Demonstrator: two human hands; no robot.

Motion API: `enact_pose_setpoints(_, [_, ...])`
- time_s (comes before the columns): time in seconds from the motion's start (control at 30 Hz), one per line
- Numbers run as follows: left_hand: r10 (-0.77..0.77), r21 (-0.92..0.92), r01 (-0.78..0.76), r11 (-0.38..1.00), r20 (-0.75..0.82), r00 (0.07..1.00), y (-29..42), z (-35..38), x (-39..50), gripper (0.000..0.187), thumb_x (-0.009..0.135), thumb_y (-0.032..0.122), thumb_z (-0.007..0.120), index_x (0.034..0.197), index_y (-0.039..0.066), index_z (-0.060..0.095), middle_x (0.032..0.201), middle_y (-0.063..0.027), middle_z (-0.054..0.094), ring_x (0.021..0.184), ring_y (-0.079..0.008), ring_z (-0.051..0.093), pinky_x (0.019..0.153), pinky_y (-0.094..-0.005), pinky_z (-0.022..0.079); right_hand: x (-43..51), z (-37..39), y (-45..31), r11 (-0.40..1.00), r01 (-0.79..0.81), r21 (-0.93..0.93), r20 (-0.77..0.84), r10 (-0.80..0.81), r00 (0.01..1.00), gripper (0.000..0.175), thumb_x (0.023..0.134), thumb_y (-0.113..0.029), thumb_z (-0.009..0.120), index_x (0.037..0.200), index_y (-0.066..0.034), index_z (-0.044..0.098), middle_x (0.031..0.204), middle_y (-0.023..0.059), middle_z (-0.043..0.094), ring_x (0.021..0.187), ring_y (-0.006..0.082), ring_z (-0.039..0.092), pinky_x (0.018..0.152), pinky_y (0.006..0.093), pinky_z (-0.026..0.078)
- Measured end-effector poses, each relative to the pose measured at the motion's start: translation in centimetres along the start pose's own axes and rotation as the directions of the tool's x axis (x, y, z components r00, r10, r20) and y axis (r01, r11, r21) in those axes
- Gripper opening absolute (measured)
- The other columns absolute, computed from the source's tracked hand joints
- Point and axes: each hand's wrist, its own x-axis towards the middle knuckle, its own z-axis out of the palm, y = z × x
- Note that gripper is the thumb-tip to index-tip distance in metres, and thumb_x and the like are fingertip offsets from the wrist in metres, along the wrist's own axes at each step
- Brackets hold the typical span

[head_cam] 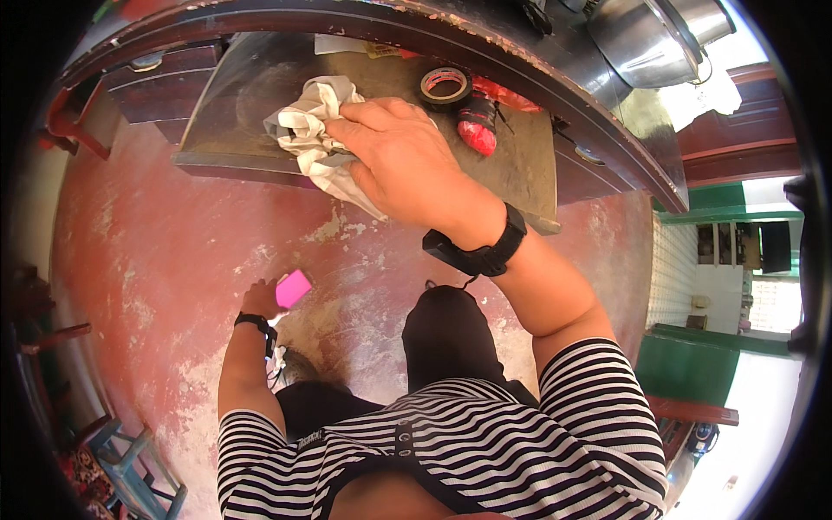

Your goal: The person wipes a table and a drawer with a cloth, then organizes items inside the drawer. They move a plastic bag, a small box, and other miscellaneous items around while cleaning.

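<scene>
My right hand (403,153) presses on a crumpled off-white cloth (318,127), its fingers gripping the bunched fabric. The cloth lies on the worn wooden surface of a pulled-out drawer (520,172), and part of it hangs over the front edge. To the right of that hand are a roll of black tape (445,88) and a red and black wrapped bundle (478,127). Low on the left, my left hand (261,299) holds a flat bright pink object (294,289) above the floor; its exact kind is unclear.
A dark table with a chipped edge (494,45) overhangs the drawer. On it stands a metal pot (643,42) at the upper right. Papers (341,44) lie at the drawer's back. A blue-grey wooden stool (130,455) stands lower left on the worn red floor (162,247).
</scene>
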Motion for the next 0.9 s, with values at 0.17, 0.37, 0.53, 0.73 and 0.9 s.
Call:
enact_pose_setpoints(0.17, [-0.023,-0.215,-0.085,0.973,-0.456,0.89,0.0,-7.0,-3.7,0.05,0.086,0.038,0.071,0.125,0.007,0.064,0.112,-0.0203,0.069,0.107,-0.0365,0.067,0.092,-0.0455,0.054,0.0,0.1,-0.2,1.0,0.006,0.008,-0.075,-0.005,0.997,0.034,0.083,-0.011,0.061,0.116,-0.0076,0.07,0.112,0.0075,0.067,0.107,0.0315,0.059,0.095,0.0452,0.044])
enact_pose_setpoints(0.37, [-0.245,-0.447,-0.486,0.751,-0.872,0.423,7.1,-20.7,-14.1,0.017,0.091,0.007,0.067,0.105,0.0,0.071,0.094,-0.0166,0.07,0.085,-0.0262,0.069,0.079,-0.0321,0.054,-0.9,-0.7,-0.1,0.999,-0.035,0.009,-0.074,0.035,0.997,0.023,0.084,-0.014,0.061,0.104,-0.0091,0.073,0.1,0.0071,0.066,0.1,0.0298,0.059,0.092,0.0429,0.045])
enact_pose_setpoints(0.53, [0.207,0.03,-0.631,0.775,-0.956,0.209,16.3,-29.5,-20.4,0.014,0.092,-0.001,0.066,0.106,-0.002,0.068,0.092,-0.0097,0.068,0.085,-0.0168,0.065,0.078,-0.027,0.051,-3.9,-3.4,1.4,0.998,-0.003,0.062,-0.081,0.009,0.997,0.035,0.077,-0.008,0.065,0.112,-0.0087,0.07,0.113,0.0048,0.066,0.11,0.0284,0.057,0.094,0.0414,0.046])
enact_pose_setpoints(0.73, [0.327,0.123,-0.675,0.728,-0.927,0.183,24.1,-33.3,-20.2,0.018,0.087,-0.001,0.067,0.105,0.0,0.068,0.091,-0.0128,0.066,0.082,-0.025,0.066,0.075,-0.031,0.053,-10.0,-8.2,3.3,0.996,0.027,0.083,-0.515,0.019,0.857,0.047,0.069,0.002,0.064,0.114,-0.0075,0.07,0.119,0.0096,0.064,0.112,0.0344,0.057,0.095,0.0438,0.05])
enact_pose_setpoints(0.9, [0.449,0.257,-0.634,0.73,-0.879,0.161,29.2,-33.3,-17.5,0.037,0.085,0.01,0.073,0.121,0.009,0.067,0.113,-0.0153,0.066,0.105,-0.0323,0.063,0.09,-0.0378,0.052,-15.3,-10.0,6.5,0.928,-0.213,0.307,-0.658,0.368,0.657,0.044,0.078,0.008,0.058,0.121,0.0009,0.066,0.126,0.0173,0.061,0.114,0.035,0.059,0.1,0.0412,0.048])
